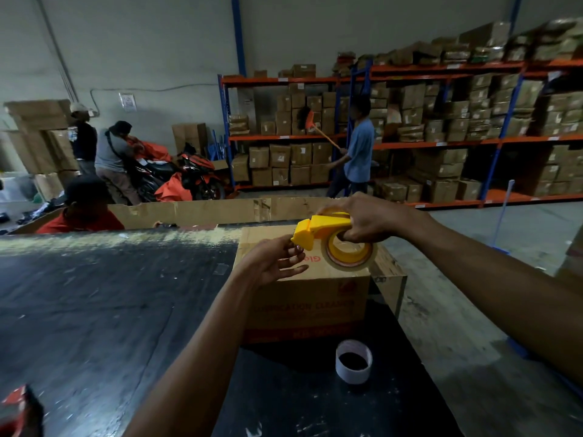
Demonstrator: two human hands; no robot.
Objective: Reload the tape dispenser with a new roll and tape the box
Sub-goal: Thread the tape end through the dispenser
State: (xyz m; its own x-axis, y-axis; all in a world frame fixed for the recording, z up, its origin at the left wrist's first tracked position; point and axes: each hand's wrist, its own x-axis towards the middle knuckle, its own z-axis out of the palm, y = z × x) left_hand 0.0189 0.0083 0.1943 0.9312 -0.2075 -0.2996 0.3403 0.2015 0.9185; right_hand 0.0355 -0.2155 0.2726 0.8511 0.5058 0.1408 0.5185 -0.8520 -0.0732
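Warehouse shelving and other workers fill the background beyond a dark bench [94, 310]. Over the cardboard box [309, 298] the right hand [366, 220] is wrapped around the yellow tape dispenser [328, 230], with the new roll [348, 252] seated on its hub below the palm. The left hand [271, 263], fingers loosely curled and gripping nothing I can make out, reaches to the dispenser's nose just beside it. Nearer the body, an empty core [353, 361] stands on the bench. Likely risk: the clear tape end slips back onto the roll and is hard to find again.

One head-worn wide-angle view looks forward and down, close over the dark table [94, 310], shelving [441, 140] beyond.
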